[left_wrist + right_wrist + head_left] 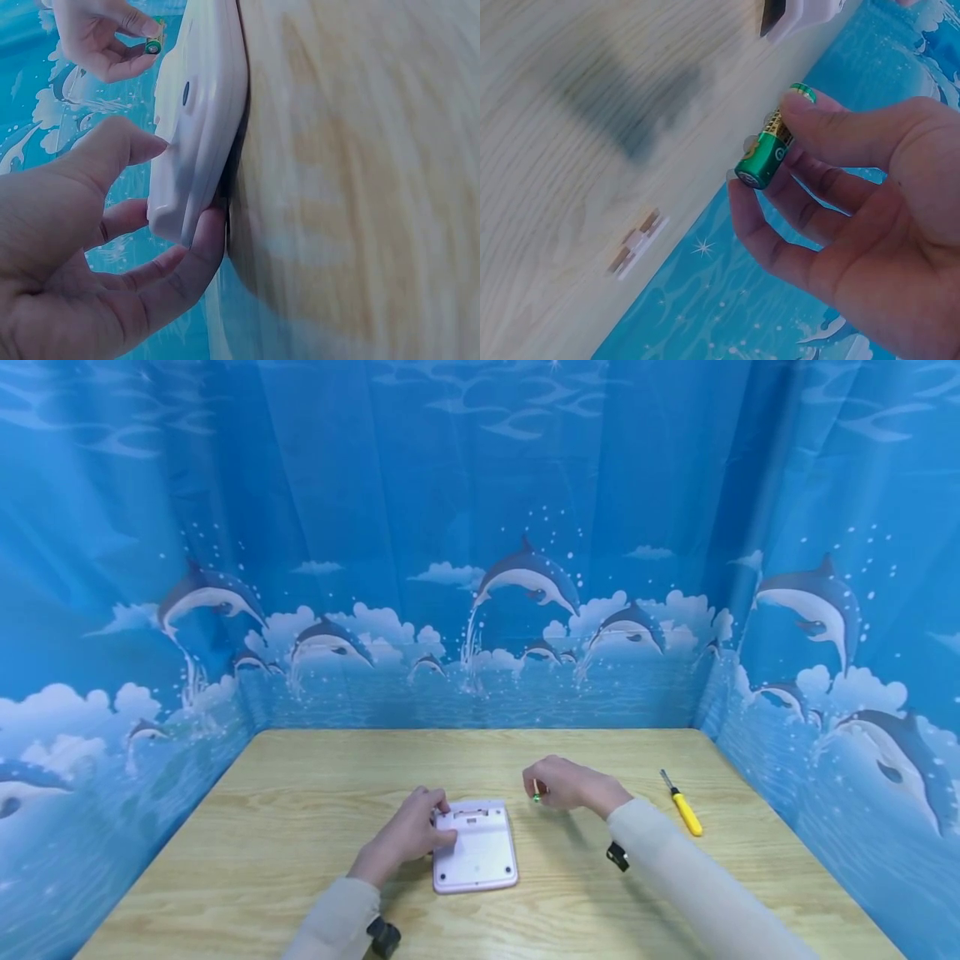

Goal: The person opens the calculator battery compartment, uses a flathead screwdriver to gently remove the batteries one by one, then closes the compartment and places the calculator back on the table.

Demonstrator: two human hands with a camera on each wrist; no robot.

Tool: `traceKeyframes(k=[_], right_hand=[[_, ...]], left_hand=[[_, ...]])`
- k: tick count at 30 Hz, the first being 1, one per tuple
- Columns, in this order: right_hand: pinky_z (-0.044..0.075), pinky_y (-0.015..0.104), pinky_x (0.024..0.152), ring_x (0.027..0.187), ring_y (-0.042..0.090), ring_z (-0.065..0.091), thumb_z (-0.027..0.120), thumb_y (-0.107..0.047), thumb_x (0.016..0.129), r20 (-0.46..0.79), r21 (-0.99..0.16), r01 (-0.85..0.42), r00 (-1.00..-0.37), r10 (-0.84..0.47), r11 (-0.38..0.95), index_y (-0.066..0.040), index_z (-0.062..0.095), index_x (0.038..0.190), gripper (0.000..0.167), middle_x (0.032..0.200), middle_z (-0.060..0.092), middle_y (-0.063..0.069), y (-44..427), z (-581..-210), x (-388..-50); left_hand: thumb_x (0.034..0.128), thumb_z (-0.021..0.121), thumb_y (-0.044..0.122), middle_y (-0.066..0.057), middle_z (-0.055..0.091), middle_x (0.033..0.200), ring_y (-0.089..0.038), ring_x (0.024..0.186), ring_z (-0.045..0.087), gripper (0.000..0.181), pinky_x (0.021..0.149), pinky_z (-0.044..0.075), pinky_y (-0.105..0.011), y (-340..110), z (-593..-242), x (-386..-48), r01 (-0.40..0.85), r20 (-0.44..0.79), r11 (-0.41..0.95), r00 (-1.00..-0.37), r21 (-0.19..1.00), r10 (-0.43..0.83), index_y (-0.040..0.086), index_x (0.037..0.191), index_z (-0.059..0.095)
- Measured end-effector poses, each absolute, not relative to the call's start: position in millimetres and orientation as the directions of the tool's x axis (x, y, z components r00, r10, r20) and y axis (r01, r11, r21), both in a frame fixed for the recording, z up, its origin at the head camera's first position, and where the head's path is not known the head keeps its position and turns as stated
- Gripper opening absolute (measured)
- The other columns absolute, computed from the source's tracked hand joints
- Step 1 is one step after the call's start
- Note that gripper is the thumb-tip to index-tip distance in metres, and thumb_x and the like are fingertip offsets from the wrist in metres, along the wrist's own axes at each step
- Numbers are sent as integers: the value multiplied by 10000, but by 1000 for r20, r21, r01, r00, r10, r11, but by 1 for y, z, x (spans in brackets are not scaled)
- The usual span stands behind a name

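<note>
A flat, pale pink device (480, 853), which looks like a calculator turned face down, lies on the table with its battery compartment (472, 815) uncovered at the far end. My left hand (408, 831) grips its left side; in the left wrist view the thumb (139, 142) rests on the back and fingers reach under the edge. Off to the right of the calculator, my right hand (566, 783) holds a green and gold battery (765, 156) above the table, pinched between thumb and fingertips.
A screwdriver (686, 810) with a yellow handle lies on the right of the wooden table (322, 777). In the right wrist view, a small pale pink piece (639, 244), perhaps the battery cover, lies near the table's edge. Blue dolphin-print curtains (480, 527) surround the back and sides.
</note>
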State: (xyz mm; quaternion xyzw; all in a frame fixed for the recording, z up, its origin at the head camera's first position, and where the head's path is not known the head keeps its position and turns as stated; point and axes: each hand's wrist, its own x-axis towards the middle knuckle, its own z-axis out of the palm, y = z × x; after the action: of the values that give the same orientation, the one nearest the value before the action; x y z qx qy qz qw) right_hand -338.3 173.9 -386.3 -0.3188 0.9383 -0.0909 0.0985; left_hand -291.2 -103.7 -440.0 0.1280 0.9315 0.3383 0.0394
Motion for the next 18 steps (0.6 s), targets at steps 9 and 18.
traceKeyframes(k=[9,18], right_hand=[[525,289,726,806,125,583,675,98,884,-150,-255,-552,-789,-596,794,-70,700,999,205,918,688,47,183,-387,-338],[513,274,711,784,117,573,666,119,853,-130,-249,-571,-781,-611,782,-64,698,977,224,893,684,46,188,-388,-338]], left_hand=[[824,849,174,-73,529,1013,-195,878,532,290,696,511,-296,-104,-439,-290,201,7,738,-966,644,258,122,1014,636],[827,848,168,-72,529,1014,-199,878,533,285,700,518,-303,-103,-438,-289,196,5,737,-968,646,252,127,1010,633]])
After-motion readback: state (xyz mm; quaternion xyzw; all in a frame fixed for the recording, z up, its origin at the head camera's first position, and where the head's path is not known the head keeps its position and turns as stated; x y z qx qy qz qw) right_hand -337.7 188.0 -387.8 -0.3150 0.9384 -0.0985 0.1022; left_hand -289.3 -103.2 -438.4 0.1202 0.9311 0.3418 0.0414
